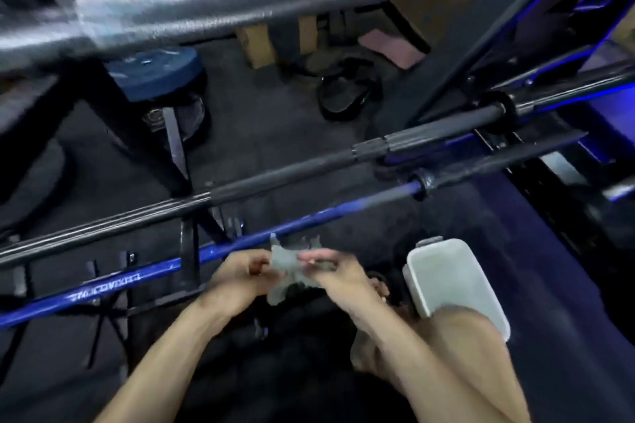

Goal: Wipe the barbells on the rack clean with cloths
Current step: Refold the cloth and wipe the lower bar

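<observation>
1. Your white tub (453, 278) sits on the floor right of the blue barbell (137, 276); its contents are unclear.
2. The grey cloth (287, 268) hangs just below that barbell, stretched between your 2 hands.
3. Your left hand (240, 271) and right hand (330, 266) each pinch a cloth edge, forearms converging.

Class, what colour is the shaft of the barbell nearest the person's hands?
Blue, with pale lettering, on the barbell; the head view shows it best.
</observation>
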Demonstrator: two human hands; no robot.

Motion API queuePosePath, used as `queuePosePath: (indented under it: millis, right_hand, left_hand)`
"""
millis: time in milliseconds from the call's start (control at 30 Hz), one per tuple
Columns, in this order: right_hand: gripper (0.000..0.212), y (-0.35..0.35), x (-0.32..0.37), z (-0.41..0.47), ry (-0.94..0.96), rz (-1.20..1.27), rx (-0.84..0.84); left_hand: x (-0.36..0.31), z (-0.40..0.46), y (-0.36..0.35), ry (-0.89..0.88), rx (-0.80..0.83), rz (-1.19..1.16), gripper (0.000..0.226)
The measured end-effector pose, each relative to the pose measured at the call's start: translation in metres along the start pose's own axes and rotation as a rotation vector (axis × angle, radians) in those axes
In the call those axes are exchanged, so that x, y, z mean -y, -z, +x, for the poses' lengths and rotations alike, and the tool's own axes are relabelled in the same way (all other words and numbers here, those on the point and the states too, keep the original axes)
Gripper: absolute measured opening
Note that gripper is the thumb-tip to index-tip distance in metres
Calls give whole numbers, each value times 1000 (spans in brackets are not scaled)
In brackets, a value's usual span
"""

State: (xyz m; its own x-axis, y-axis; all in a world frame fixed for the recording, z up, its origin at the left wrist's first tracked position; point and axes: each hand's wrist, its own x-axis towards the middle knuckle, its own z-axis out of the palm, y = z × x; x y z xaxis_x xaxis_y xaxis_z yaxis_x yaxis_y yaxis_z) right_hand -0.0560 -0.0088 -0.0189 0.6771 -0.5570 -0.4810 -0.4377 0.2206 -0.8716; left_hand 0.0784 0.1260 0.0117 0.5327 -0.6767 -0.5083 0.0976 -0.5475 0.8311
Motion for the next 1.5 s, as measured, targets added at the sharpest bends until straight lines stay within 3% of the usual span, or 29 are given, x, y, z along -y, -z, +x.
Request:
queuePosePath:
  millis: [100,133,267,367,467,567,667,733,833,1000,1133,1200,1367,1433,1500]
  right_hand:
    - [29,20,27,-29,-13,-89,110]
    - [30,27,28,-38,-27,-149,153]
    - [20,46,12,-43,150,-397,205]
    - [12,62,-4,-42,308,-513,242]
    - [11,89,8,-77,265,-345,360]
    - [31,120,17,-93,249,-215,432]
    - [17,145,22,-103,185,106,468]
    - [27,151,23,-110,99,308,578]
    - [33,150,23,-108,31,346,667]
    - [25,149,26,-74,29,227,516]
    - [11,157,32,-10,79,113,275]
    - [9,166,33,27,149,-19,134]
    - [11,178,32,109,303,-412,-119]
    - [19,176,36,130,418,-464,-120]
    - [28,164,42,140,497,-515,-151]
  left_hand:
    - [-12,-26,-4,40,-36,-47,2]
    - [-14,-35,-8,48,-11,-63,8]
    - [-10,-53,-40,12,-19,-136,13]
    - [-3,-76,-78,-2,-213,-201,10]
    - [-12,-116,-115,23,-349,-242,24]
    - [-36,-134,-137,-56,-354,-234,34]
    - [-66,-132,-151,-118,-297,-283,26]
    - [-79,-131,-156,-153,-294,-217,25]
    - [-82,-122,-152,-216,-340,-113,41]
    - [-59,-89,-142,-230,-309,-162,55]
    - [-27,-43,-117,-154,-378,-204,14]
    - [-6,-17,-96,-138,-417,-159,12]
    - [27,51,-38,-250,-591,487,10]
    - [26,77,-17,-314,-528,704,29]
    - [21,100,-5,-241,-371,791,47]
